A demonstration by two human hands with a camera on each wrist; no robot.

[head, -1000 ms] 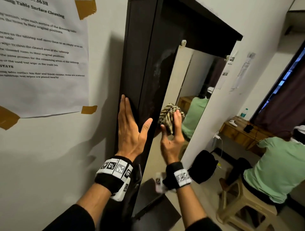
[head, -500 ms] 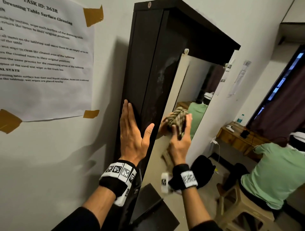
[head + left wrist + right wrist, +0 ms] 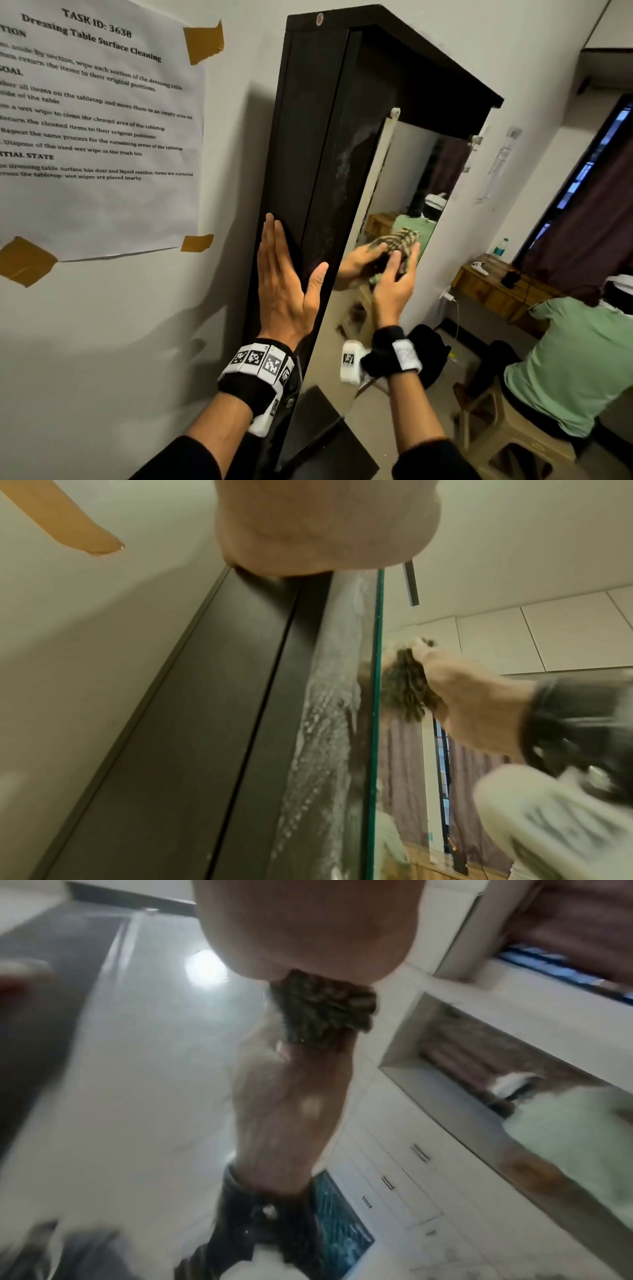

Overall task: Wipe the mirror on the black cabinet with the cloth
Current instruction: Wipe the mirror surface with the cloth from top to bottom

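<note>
- Left hand (image 3: 286,284): fingers straight, flat against the side of the black cabinet (image 3: 308,137).
- Right hand (image 3: 394,284): fingers curled round the cloth (image 3: 399,238), pressing it to the glass.
- Mirror (image 3: 404,178): on the cabinet front.

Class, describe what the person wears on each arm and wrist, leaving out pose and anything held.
Both forearms emerge from black sleeves pushed up toward the elbow. The left hand has a black wristband ringed with white tiles printed with black square-code markers, plus a white block beneath. The right hand has a similar black band with white marker tiles and a white block.
</note>
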